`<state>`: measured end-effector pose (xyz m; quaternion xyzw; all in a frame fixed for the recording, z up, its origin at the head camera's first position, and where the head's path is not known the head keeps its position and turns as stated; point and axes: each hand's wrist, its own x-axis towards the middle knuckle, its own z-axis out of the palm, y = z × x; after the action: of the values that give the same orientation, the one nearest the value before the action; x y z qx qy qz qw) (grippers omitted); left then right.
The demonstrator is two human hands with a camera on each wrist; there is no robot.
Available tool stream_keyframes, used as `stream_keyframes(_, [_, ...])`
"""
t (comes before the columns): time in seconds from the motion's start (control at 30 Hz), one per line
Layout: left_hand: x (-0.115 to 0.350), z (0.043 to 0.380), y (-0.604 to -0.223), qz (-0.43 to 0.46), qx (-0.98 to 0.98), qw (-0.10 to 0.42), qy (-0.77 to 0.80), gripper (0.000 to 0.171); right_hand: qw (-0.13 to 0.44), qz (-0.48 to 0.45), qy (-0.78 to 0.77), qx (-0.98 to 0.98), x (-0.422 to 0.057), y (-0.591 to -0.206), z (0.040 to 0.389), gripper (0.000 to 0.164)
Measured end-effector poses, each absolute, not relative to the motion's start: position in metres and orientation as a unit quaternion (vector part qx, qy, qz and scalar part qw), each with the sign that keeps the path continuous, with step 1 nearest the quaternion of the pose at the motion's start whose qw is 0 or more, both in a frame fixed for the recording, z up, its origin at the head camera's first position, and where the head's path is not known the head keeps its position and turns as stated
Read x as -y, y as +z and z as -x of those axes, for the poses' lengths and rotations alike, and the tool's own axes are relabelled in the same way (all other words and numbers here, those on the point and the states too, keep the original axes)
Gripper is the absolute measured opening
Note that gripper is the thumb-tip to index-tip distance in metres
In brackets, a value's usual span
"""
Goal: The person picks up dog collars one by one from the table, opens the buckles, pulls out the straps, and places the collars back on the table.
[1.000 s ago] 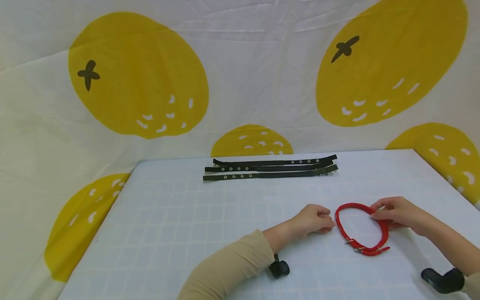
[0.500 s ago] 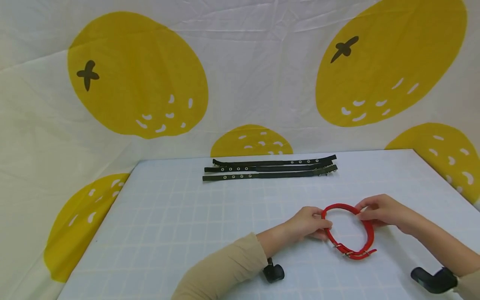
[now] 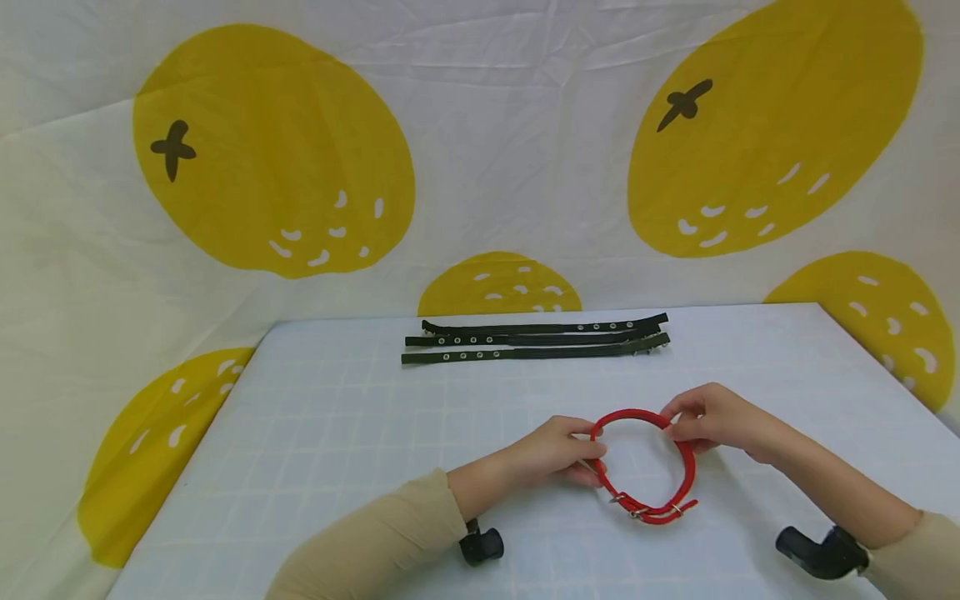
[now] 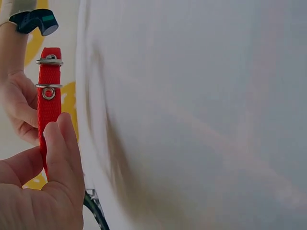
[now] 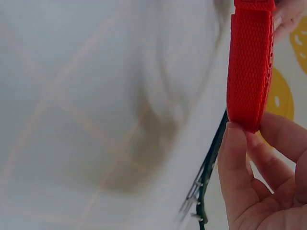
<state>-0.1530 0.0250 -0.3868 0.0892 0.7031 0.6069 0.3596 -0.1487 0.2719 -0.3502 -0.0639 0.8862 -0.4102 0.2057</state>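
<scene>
A red collar (image 3: 687,477), buckled into a ring, is held between both hands over the table. Its metal buckle and rings show at the near side in the head view. My left hand (image 3: 555,452) pinches the ring's left side between thumb and fingers. On the opposite side, my right hand (image 3: 723,423) pinches the upper right of the ring. In the left wrist view the woven red collar (image 4: 49,108) stands on edge, with two metal rings and an eyelet. The right wrist view shows fingertips gripping the red strap (image 5: 249,72) at its lower end.
Behind the hands, several dark straps (image 3: 532,353) with metal eyelets lie side by side near the table's far edge. The pale gridded tabletop (image 3: 337,467) spreads around them. A white cloth (image 3: 517,150) with yellow fruit shapes hangs behind. Each wrist carries a small black camera (image 3: 482,546).
My left hand, first beside the collar, has taken hold of its left side. Both hands and the collar have since moved left across the table.
</scene>
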Motion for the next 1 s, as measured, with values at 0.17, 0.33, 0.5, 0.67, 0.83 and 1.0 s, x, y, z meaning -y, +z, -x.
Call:
stream_keyframes(0.17, [0.003,0.153,-0.378,-0.078,-0.705,0.351,0.611,0.037,0.201,0.086,-0.417,-0.882,-0.244,-0.346,0.156,0.027])
stream_keyframes(0.33, [0.025,0.149,-0.370,-0.041,-0.700,0.338,0.627,0.035,0.186,0.110,-0.419,-0.882,-0.220,-0.343,0.161,0.025])
stream_keyframes(0.5, [0.048,0.145,-0.363,-0.022,-0.700,0.331,0.632,0.038,0.162,0.143,-0.407,-0.888,-0.198,-0.338,0.166,0.023])
stream_keyframes(0.67, [0.069,0.144,-0.355,-0.015,-0.699,0.324,0.638,0.041,0.096,0.196,-0.396,-0.892,-0.185,-0.331,0.166,0.022])
stream_keyframes(0.83, [0.085,0.146,-0.352,-0.006,-0.689,0.323,0.649,0.042,-0.058,0.360,-0.353,-0.862,-0.174,-0.325,0.155,0.019])
stream_keyframes(1.0, [0.099,0.148,-0.352,0.006,-0.686,0.324,0.651,0.043,-0.190,0.565,-0.235,-0.768,-0.161,-0.332,0.136,0.024])
